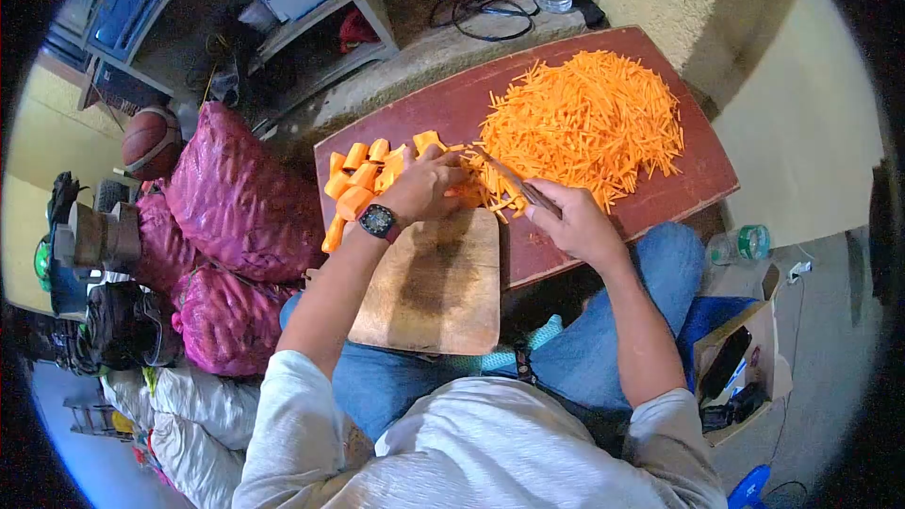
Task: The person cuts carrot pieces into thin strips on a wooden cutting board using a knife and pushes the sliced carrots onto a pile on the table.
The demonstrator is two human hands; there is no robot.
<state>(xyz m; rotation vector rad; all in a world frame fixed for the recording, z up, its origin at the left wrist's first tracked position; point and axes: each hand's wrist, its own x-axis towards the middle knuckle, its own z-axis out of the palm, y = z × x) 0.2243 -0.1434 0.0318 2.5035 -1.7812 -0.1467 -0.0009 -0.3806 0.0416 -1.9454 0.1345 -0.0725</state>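
Carrot sticks (584,118): thin-cut, bright orange, heaped in a big loose mound on the right part of the red-brown table (537,254), with a looser scatter trailing left to the knife. Knife (514,177): slim, held in the right hand (580,224), blade slanting far-left over that scatter, between mound and carrot chunks (355,155), which are peeled, thick, cut short and bunched at the table's left end, some partly hidden by the left hand (424,184). Cutting board (443,269): wooden, rounded corners, darker patch mid-face, near end reaching past the table's near edge.
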